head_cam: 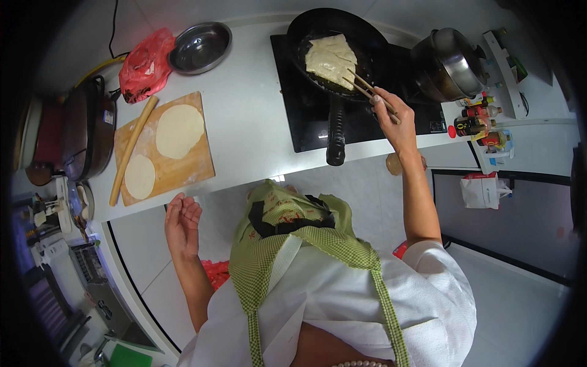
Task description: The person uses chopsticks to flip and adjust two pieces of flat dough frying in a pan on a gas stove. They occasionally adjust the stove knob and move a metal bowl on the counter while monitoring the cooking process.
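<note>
My right hand [395, 118] grips a pair of wooden chopsticks [367, 91]. Their tips reach the lower right edge of a pale, folded flatbread [331, 60] in a black frying pan [337, 22]. Oil glistens around the bread. The pan's ribbed handle [336, 133] points towards me. My left hand [183, 225] is empty, palm up with loosely curled fingers, just off the counter's front edge. Beyond it lies a wooden cutting board [183, 181] dusted with flour. It carries a large dough round [180, 131], a smaller dough round [140, 177] and a thin rolling pin [133, 151] along its left side.
The pan sits on a black glass cooktop [307, 133], beside a steel pot [447, 64]. Sauce bottles [474, 125] stand at the right. A steel bowl [200, 48], a red plastic bag [147, 64] and a dark appliance [89, 128] line the counter's back left.
</note>
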Demonstrator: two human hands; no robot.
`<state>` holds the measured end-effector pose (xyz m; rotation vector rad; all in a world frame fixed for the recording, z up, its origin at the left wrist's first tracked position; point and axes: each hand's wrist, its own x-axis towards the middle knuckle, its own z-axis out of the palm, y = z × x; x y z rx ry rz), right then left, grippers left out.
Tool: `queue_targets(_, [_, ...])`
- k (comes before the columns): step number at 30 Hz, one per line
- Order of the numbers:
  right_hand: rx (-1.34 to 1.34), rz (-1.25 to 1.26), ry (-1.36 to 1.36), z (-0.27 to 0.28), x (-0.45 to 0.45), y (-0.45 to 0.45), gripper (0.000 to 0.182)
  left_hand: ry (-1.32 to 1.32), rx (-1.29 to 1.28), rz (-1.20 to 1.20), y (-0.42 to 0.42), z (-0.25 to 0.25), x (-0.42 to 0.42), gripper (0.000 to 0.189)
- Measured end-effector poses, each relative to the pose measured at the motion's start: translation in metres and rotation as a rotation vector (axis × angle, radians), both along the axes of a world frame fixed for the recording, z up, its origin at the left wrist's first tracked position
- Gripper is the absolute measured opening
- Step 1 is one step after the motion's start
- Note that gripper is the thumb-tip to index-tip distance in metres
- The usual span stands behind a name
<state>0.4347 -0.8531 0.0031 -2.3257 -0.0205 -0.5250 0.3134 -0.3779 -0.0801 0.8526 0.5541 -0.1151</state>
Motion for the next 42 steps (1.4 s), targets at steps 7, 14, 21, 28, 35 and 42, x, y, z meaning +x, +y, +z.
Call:
queue_targets(7, [-0.148, -0.002, 0.003, 0.001, -0.006, 0.002, 0.023, 0.021, 0.009, 0.034, -0.001, 0.004, -0.002, 0.020])
queue_targets(14, [-0.172, 0.034, -0.015, -0.004, -0.012, 0.005, 0.024, 0.047, 0.003, 0.069, 0.002, 0.004, -0.006, 0.022])
queue_targets(21, [-0.153, 0.009, 0.001, 0.001, -0.019, 0.010, 0.022, 0.006, -0.019, 0.056, 0.005, -0.001, -0.010, 0.021])
queue_targets(28, [-0.163, 0.006, -0.011, 0.007, -0.024, 0.016, 0.022, 0.006, -0.019, 0.066, 0.007, -0.004, -0.014, 0.021])
queue_targets(35, [-0.112, -0.021, 0.010, 0.007, -0.029, 0.016, 0.022, 0.062, 0.009, 0.089, 0.003, 0.004, -0.016, 0.021])
queue_targets(42, [-0.117, 0.027, -0.044, 0.002, -0.027, 0.007, 0.021, 0.053, 0.006, 0.076, 0.003, -0.002, -0.017, 0.022])
